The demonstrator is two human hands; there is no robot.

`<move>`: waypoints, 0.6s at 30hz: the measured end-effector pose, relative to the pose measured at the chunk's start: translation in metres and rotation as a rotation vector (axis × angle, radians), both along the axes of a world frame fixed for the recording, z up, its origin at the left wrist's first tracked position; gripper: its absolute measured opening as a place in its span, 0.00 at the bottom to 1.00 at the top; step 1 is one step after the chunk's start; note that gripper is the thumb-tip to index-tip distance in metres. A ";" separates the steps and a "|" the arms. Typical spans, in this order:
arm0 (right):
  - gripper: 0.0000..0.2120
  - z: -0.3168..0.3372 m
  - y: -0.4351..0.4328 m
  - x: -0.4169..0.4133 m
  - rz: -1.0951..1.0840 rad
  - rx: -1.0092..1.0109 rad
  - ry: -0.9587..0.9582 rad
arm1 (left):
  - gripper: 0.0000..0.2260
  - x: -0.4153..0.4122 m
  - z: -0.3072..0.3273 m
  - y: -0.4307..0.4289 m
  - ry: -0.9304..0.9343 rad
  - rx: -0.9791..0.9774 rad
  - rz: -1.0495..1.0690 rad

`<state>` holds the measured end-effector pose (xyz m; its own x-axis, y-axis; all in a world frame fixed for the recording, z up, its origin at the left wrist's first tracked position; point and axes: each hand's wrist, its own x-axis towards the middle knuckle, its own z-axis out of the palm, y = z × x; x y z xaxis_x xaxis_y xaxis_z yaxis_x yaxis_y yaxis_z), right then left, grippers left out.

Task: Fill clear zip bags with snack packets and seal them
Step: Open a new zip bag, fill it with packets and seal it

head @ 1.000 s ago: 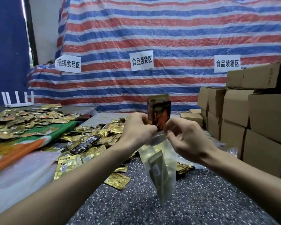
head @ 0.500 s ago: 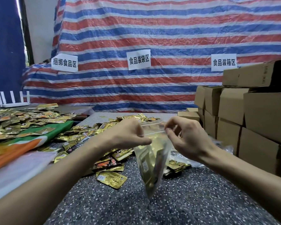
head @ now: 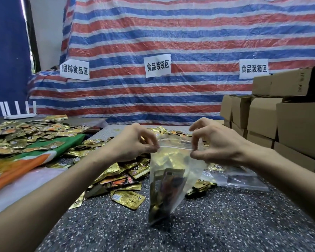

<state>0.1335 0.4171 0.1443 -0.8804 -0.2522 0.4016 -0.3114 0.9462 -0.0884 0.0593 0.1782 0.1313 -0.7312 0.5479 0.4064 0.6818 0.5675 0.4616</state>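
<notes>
Bag (head: 171,171) hangs above surface (head: 225,224), packets (head: 173,180) inside. I read left hand (head: 133,142) and right hand (head: 220,144) fingers (head: 194,142) clamped on zip strip (head: 175,146) ends. I judge film light, limp, slippery; hold at strip.

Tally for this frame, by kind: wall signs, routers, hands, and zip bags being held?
White paper signs: 3
White router: 1
Hands, left hand and right hand: 2
Held clear zip bag: 1
Total: 7
</notes>
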 end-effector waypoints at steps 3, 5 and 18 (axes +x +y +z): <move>0.07 -0.001 0.001 -0.004 0.043 -0.119 -0.108 | 0.08 0.001 0.000 -0.004 -0.070 0.167 0.010; 0.06 -0.003 0.005 -0.006 0.067 -0.214 -0.215 | 0.13 0.001 -0.002 -0.006 -0.155 0.269 0.032; 0.15 0.007 0.028 -0.002 0.183 -0.432 -0.285 | 0.12 -0.007 -0.005 -0.031 -0.486 0.399 0.053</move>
